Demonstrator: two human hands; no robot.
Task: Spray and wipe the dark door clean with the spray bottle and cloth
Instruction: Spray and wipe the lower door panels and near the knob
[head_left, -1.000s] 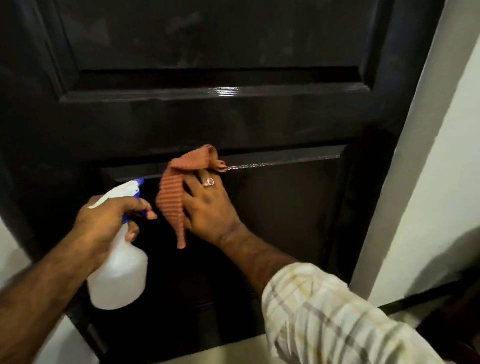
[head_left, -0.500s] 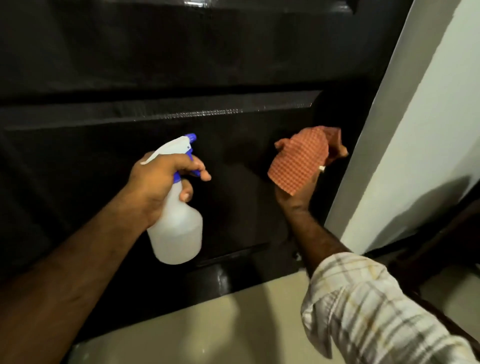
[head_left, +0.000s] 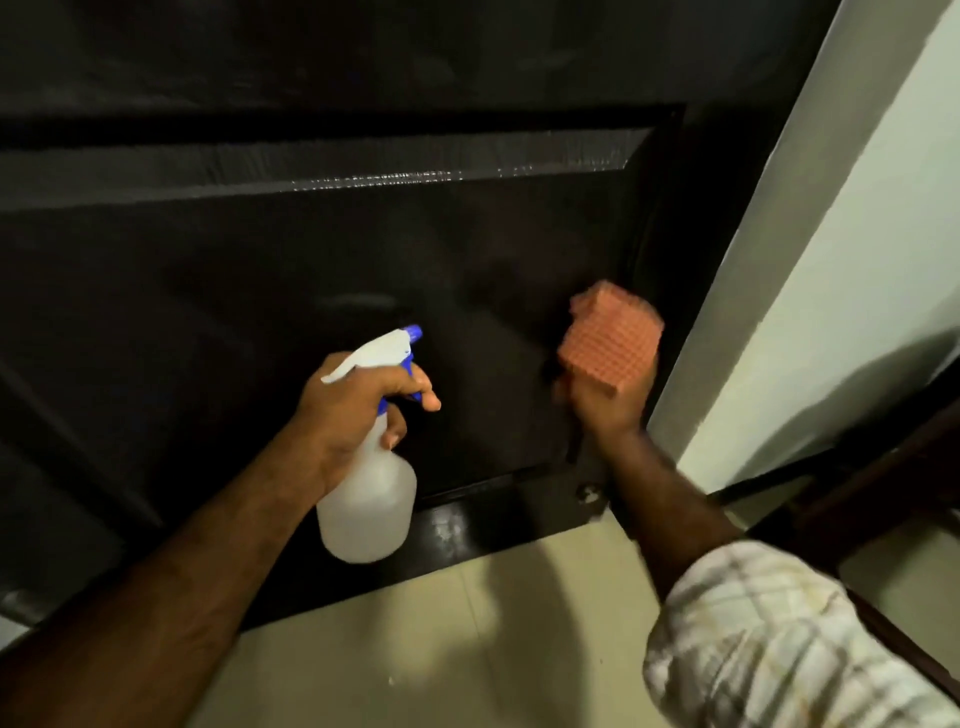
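The fingers (head_left: 423, 397) of the left hand (head_left: 358, 405) are curled around the neck of the spray bottle (head_left: 366, 499). One finger lies over the blue trigger (head_left: 413, 371). The blue tip points at the dark door (head_left: 260, 291). The bottle is white and hangs down below the hand, close to the door's lower panel but not touching it.

The fingers of the right hand (head_left: 605, 402) are closed around the orange cloth (head_left: 610, 338). The cloth is bunched up into a lump. It sits at the right side of the lower panel, near the door's edge and the pale wall (head_left: 831, 291). It is a bit blurry, so I cannot tell if it is pressing flat on the door.

The step now looks like wiping the lower panel. To do it well, I think the cloth should press firmly on the door and go into the corners and along the raised edge (head_left: 363, 179), which shines as if wet. The bottle should stay out of the cloth's way.

Both arms reach forward and down. The left arm is bare. The right arm has a checked sleeve (head_left: 779, 639). The tiled floor (head_left: 441, 649) is just below the door.
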